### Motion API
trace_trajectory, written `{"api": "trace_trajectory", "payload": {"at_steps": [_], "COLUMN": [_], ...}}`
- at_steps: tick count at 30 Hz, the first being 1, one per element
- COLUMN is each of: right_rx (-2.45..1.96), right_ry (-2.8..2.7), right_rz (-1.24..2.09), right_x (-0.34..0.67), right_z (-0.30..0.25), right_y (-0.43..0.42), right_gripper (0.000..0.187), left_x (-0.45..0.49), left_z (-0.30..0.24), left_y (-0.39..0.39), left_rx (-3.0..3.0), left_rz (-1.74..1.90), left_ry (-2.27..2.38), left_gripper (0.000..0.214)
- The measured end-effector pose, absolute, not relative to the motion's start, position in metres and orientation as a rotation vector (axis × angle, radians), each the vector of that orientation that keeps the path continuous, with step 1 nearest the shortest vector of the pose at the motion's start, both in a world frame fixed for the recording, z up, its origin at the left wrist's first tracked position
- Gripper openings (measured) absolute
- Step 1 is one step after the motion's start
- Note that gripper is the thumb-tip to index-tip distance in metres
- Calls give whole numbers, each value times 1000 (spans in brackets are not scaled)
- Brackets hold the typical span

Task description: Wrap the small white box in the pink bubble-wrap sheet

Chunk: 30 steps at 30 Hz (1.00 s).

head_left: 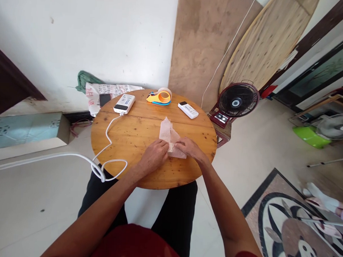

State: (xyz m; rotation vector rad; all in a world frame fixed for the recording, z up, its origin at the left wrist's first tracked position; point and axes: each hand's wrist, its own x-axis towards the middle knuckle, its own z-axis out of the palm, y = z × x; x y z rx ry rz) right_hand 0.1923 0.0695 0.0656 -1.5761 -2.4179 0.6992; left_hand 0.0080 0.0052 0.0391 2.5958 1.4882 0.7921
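Observation:
A crumpled, pale pinkish sheet (pixel 166 130) that looks like bubble wrap lies folded on the round wooden table (pixel 137 134), close to its front half. My left hand (pixel 155 154) has its fingers curled onto the sheet's left edge. On the other side, my right hand (pixel 190 147) pinches the sheet with thumb and fingers. Whether anything is wrapped inside cannot be seen. Beyond my hands are an orange and blue tape dispenser (pixel 160 97), a white power bank (pixel 188 110) at the right and a larger white power bank (pixel 125 103) at the left.
A white cable (pixel 111 129) runs from the larger power bank across the table's left edge. A dark red fan (pixel 237 101) stands on a stool at the right. Behind the table are a wall and leaning boards (pixel 204 39). Another person's foot (pixel 323 197) shows at far right.

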Motion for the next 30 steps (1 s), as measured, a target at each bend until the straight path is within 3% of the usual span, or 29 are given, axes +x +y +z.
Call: {"api": "trace_trajectory", "payload": {"at_steps": [5,16,30], "right_rx": [-1662,-1394,-1727], "right_ry": [-2037,-1941,-1935], "right_rz": [754,1152,711], "right_x": [200,210,190], "right_z": [44,40,30], "right_y": [68,63,54], "right_gripper": [27,37,25], "left_x": [8,7,11], "left_z": [43,45,53], "left_y": [7,4,5], "left_rx": [2650,2709,2685], "left_rz": [700,688,626], "left_ry": [1494,1435,1417], "left_gripper": [15,19,16]}}
